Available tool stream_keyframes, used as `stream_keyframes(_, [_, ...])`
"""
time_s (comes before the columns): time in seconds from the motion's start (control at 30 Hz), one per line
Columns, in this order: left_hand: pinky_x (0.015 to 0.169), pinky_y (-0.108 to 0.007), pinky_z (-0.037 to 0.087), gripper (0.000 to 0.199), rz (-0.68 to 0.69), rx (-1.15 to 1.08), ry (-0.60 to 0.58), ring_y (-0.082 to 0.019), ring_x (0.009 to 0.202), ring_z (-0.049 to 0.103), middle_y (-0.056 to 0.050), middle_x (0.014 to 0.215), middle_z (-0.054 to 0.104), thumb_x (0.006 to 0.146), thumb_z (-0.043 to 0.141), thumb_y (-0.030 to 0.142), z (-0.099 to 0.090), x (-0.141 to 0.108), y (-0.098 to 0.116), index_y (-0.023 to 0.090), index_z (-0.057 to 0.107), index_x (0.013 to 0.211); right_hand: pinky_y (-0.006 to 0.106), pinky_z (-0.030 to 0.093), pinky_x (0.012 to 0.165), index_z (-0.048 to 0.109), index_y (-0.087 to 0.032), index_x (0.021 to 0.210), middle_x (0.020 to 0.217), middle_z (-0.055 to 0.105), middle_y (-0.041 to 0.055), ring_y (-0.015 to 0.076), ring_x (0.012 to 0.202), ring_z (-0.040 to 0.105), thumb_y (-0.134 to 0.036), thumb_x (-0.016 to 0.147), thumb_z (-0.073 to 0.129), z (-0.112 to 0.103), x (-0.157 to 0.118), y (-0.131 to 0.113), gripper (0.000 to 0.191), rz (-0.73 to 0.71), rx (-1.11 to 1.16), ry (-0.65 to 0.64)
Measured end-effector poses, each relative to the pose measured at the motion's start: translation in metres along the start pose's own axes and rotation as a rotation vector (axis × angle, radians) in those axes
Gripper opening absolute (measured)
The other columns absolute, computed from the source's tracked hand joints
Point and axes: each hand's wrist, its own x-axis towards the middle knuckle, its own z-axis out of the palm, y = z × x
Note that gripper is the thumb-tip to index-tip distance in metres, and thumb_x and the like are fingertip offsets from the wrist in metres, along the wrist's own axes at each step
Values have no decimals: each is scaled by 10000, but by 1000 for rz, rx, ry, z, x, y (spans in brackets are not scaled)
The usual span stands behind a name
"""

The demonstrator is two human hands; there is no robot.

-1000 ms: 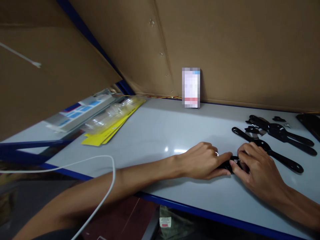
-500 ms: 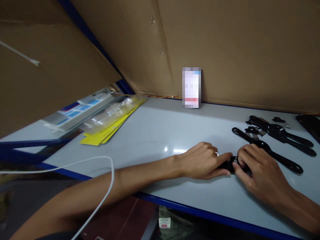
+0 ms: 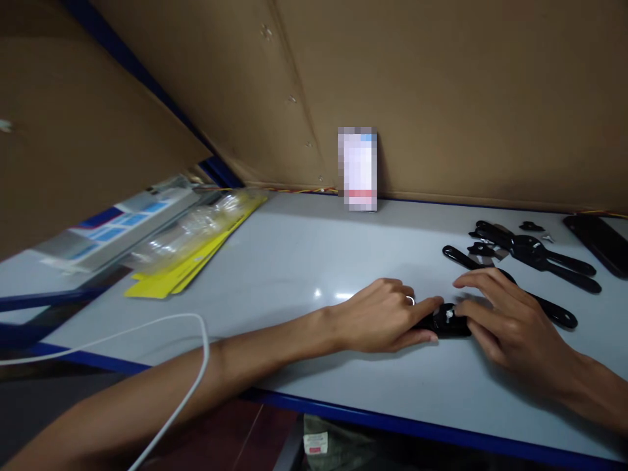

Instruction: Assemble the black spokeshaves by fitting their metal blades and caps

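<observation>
A black spokeshave (image 3: pixel 454 327) lies on the table, a small silver screw (image 3: pixel 450 315) standing on its middle. My left hand (image 3: pixel 387 314) is closed around its left handle, thumb in front and index finger behind. My right hand (image 3: pixel 510 327) hovers over the tool's right end with fingers apart; one fingertip is beside the screw, and whether it touches cannot be made out. This hand hides the right handle. Just behind it lies a second black spokeshave (image 3: pixel 554 311), partly covered by my fingers.
Further back are more black spokeshaves (image 3: pixel 532 252), a small black cap (image 3: pixel 531 226), a silver wing-shaped screw (image 3: pixel 548 238) and a dark phone-like object (image 3: pixel 596 242). A blurred-screen phone (image 3: pixel 360 170) leans on the cardboard wall. Yellow cards (image 3: pixel 169 278) with clear plastic lie left. A white cable (image 3: pixel 203 347) crosses my left arm.
My right hand's fingers have spread and lifted off the spokeshave's middle, uncovering the screw. My left hand keeps its hold. The whole view has shifted slightly.
</observation>
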Motion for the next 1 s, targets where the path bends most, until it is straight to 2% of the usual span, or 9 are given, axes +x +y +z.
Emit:
stream_keyframes(0.17, [580, -333, 466, 562, 3, -8, -9, -200, 607, 647, -37, 715, 668, 1042, 295, 564, -2, 1, 0, 134, 525, 1321, 425, 548, 796, 708, -107, 940, 1049, 636, 175, 281, 1030, 583, 31, 875, 454, 0, 3, -4, 297, -71, -11, 21])
stream_keyframes(0.27, [581, -335, 470, 580, 6, -10, -13, -200, 603, 642, -37, 711, 666, 1042, 279, 571, 0, 0, -1, 130, 508, 1340, 392, 552, 784, 707, -117, 861, 1019, 651, 166, 265, 1025, 594, 42, 884, 435, -1, 5, -7, 316, -121, 29, 25])
stream_keyframes(0.4, [573, -340, 468, 559, 2, -5, -13, -202, 589, 632, -37, 710, 665, 1041, 297, 563, 1, -1, -1, 136, 519, 1324, 402, 554, 756, 677, -129, 750, 1021, 655, 173, 279, 1018, 595, 58, 866, 430, -1, 4, -4, 331, -94, -84, 44])
stream_keyframes(0.5, [573, -333, 468, 552, -2, -13, -20, -200, 593, 630, -36, 718, 665, 1042, 299, 561, 1, -1, -1, 138, 520, 1320, 418, 559, 770, 699, -113, 841, 1030, 656, 178, 280, 1018, 591, 65, 857, 426, -1, 4, -2, 327, -71, -117, 46])
stream_keyframes(0.6, [581, -323, 472, 552, -3, -18, -21, -190, 593, 630, -33, 723, 662, 1044, 294, 559, -1, -1, 0, 136, 519, 1318, 397, 557, 786, 708, -111, 920, 1021, 658, 166, 268, 1037, 594, 59, 871, 425, 1, 3, -5, 333, -116, -42, 34])
stream_keyframes(0.7, [574, -325, 472, 564, 0, -19, -29, -192, 591, 631, -32, 723, 663, 1045, 276, 560, -2, 0, -1, 133, 513, 1328, 381, 547, 793, 689, -125, 798, 1015, 658, 158, 265, 1047, 594, 52, 883, 454, 2, 3, -6, 307, -145, 1, 18])
stream_keyframes(0.8, [579, -339, 478, 572, 0, -17, -36, -204, 602, 639, -35, 719, 661, 1045, 254, 564, -2, -1, -1, 141, 523, 1319, 407, 548, 781, 660, -118, 724, 1019, 656, 172, 287, 1036, 593, 68, 865, 459, 1, 2, -3, 308, -116, -75, 32])
stream_keyframes(0.9, [583, -342, 475, 574, 0, -20, -29, -203, 601, 638, -40, 721, 660, 1048, 235, 559, -1, -1, -1, 142, 537, 1301, 423, 552, 766, 689, -100, 805, 1026, 652, 183, 298, 1033, 588, 77, 848, 449, 0, 2, -1, 301, -87, -108, 43])
stream_keyframes(1.0, [582, -335, 469, 575, 5, -33, -18, -192, 593, 630, -42, 729, 660, 1051, 224, 554, -1, -1, -1, 138, 539, 1294, 398, 551, 756, 711, -96, 915, 1009, 652, 165, 273, 1015, 585, 65, 871, 447, 0, 2, -3, 312, -109, -41, 18])
